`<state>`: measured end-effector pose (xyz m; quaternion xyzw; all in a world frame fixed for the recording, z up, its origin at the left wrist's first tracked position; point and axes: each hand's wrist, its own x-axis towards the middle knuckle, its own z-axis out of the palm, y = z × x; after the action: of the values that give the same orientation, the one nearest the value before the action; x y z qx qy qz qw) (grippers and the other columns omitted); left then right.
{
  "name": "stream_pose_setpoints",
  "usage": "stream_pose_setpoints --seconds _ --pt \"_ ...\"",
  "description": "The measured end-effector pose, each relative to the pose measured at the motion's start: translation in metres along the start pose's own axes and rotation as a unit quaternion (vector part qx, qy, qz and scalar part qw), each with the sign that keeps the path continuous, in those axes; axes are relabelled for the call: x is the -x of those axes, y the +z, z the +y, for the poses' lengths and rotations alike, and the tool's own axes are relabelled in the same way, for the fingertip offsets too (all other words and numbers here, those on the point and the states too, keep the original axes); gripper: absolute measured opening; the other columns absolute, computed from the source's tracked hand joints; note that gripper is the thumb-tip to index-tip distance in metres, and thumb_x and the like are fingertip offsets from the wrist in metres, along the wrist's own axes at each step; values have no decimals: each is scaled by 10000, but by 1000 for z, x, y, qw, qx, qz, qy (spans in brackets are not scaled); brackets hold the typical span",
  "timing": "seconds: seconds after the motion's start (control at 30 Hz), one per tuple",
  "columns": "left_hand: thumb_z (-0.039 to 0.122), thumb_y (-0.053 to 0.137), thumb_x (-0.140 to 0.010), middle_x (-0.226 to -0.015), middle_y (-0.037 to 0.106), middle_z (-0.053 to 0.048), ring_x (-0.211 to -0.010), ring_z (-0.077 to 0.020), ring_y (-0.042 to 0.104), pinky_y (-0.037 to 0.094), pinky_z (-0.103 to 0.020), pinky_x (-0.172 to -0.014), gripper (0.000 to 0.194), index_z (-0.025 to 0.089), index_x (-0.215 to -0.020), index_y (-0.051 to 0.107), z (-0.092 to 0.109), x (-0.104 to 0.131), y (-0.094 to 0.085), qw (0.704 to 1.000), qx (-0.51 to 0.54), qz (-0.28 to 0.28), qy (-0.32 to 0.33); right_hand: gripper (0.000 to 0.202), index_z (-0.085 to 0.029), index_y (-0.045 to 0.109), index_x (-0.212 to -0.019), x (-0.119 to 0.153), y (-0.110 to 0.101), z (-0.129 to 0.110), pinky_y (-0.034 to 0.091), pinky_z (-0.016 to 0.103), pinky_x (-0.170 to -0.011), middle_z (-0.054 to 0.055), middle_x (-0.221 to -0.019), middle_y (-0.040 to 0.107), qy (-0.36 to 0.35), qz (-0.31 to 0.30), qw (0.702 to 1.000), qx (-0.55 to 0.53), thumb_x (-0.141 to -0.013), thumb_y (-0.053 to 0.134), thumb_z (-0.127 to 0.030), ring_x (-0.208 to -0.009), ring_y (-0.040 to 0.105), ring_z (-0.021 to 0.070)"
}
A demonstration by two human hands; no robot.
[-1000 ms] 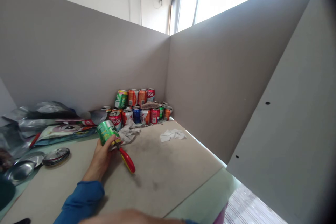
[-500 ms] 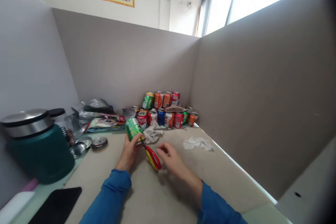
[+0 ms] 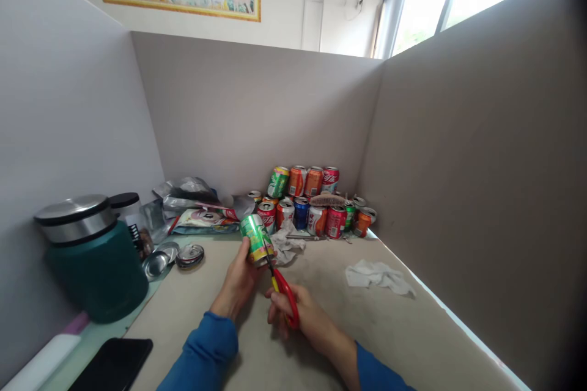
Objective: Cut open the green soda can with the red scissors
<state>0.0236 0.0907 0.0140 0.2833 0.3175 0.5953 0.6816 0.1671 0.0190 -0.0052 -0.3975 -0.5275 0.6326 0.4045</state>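
My left hand (image 3: pixel 241 281) is closed round a green and yellow drink can (image 3: pixel 255 237), which it holds tilted above the table. My right hand (image 3: pixel 293 311) grips the red and yellow handles of a pair of scissors (image 3: pixel 287 299). The dark blades reach up to the lower part of the can and lie against it or in it; I cannot tell how deep. Just behind the can is a crumpled white tissue (image 3: pixel 288 248).
Stacked cans (image 3: pixel 316 220) stand at the back partition, with plastic packets (image 3: pixel 206 220) to their left. Metal can lids (image 3: pixel 190 255), a big teal flask (image 3: pixel 96 266) and a black phone (image 3: pixel 112 363) lie or stand at left. Another tissue (image 3: pixel 378 277) is at right.
My right hand, beside the scissors before, now has its fingers on their handles. The scissors stand at a steeper angle. The camera view has shifted, so everything appears further right.
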Motion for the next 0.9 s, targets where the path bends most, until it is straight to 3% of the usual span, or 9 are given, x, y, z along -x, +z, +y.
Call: stream_pose_setpoints --seconds 0.17,0.27,0.33,0.5,0.6,0.73,0.9 --pt "434 518 -949 -901 739 -125 -794 -238 721 594 -340 -692 378 98 -1031 668 0 -1 1 1000 3 -5 -14 572 -131 621 -936 2 0 0 366 204 -464 18 -711 677 -21 51 998 -14 -634 778 -590 -503 554 94" --pt "387 532 -950 -889 741 -106 -739 -212 717 598 -333 -672 321 104 -1029 662 0 0 0 999 20 -3 -26 503 -127 621 -962 5 2 -3 390 210 -504 56 -808 718 -21 48 997 -48 -647 785 -484 -584 614 118" --pt "358 541 -945 -842 736 -90 -683 -202 709 597 -329 -635 278 112 -1005 658 1 2 2 999 38 0 -34 494 -120 621 -976 6 3 -4 381 213 -487 48 -761 715 -18 29 997 -64 -661 771 -469 -537 608 117" --pt "338 550 -930 -810 733 -90 -683 -228 718 593 -341 -592 242 123 -1008 631 4 7 7 995 78 31 -50 572 -105 630 -993 6 3 4 281 204 -398 -22 -577 606 -20 -13 995 -93 -774 658 -633 -369 475 75" --pt "386 534 -933 -791 731 -105 -680 -232 719 589 -337 -577 307 102 -997 630 3 7 8 993 80 53 -70 674 -110 623 -1029 6 3 8 261 194 -402 -13 -620 602 -17 -25 994 -110 -807 558 -743 -393 477 64" --pt "454 513 -931 -725 720 -94 -614 -222 706 565 -309 -521 366 108 -943 635 2 7 9 992 69 56 -90 768 -115 603 -1079 6 5 8 223 189 -407 10 -702 613 -6 -44 991 -129 -759 553 -811 -446 497 66" --pt "544 478 -915 -701 719 -107 -536 -229 679 515 -304 -430 464 111 -932 643 1 11 12 989 54 48 -131 755 -138 566 -1154 2 4 15 240 196 -417 23 -766 612 21 -82 984 -160 -761 587 -782 -509 518 87"
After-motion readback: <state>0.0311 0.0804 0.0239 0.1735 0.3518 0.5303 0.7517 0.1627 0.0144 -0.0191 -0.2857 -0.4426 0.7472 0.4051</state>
